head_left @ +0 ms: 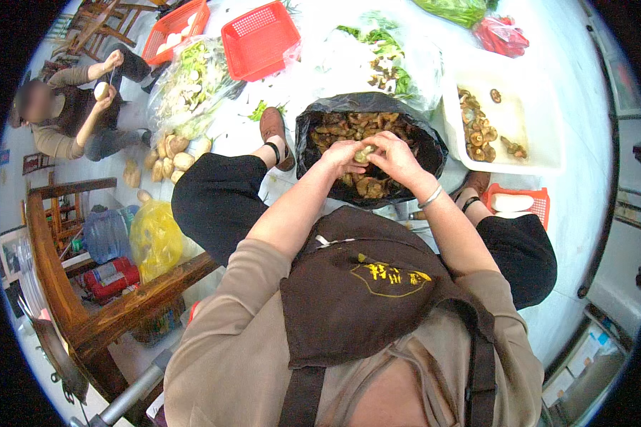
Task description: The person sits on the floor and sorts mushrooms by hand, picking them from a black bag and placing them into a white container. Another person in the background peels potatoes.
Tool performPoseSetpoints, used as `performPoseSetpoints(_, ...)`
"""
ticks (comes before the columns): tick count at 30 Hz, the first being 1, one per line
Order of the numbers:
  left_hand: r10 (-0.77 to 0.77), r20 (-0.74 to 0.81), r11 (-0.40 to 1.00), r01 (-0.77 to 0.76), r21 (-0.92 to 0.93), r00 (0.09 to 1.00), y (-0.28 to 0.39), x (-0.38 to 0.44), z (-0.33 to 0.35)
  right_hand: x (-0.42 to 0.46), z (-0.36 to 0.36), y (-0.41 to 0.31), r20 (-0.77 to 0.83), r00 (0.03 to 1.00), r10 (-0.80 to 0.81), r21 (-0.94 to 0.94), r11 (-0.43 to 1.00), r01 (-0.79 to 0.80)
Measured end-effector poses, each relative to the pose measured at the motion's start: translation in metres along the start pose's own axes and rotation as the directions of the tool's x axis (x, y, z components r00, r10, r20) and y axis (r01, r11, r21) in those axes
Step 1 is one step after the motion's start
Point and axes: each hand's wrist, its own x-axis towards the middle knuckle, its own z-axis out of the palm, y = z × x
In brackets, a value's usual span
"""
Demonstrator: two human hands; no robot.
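Note:
Over a black plastic bag of brown mushrooms, my left hand and my right hand meet. Between them they hold one mushroom, its pale side showing, with the fingers of both hands on it. The bag stands on the floor between my feet, its mouth spread wide. To its right a white plastic tub holds several brown mushrooms along its left side, and a few lie apart from these.
Near the bag are an orange-red basket, plastic bags of vegetable trimmings and greens, and potatoes. Right of my foot sits a small red basket with a white radish-like vegetable. At left, a person peels a pale vegetable beside a wooden frame.

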Motion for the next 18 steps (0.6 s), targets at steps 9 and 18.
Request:
performPoseSetpoints(9, 0.349, 0.232, 0.937, -0.344, -0.063, 0.908, 0.006, -0.021, 0.002, -0.001, 0.006, 0.017, 0.100, 0.846, 0.524, 0.450, 0.734, -0.508)
performPoseSetpoints(18, 0.290, 0.241, 0.857, -0.363, 0.367, 0.926, 0.007, -0.018, 0.002, -0.005, 0.011, 0.021, 0.208, 0.831, 0.516, 0.564, 0.631, -0.533)
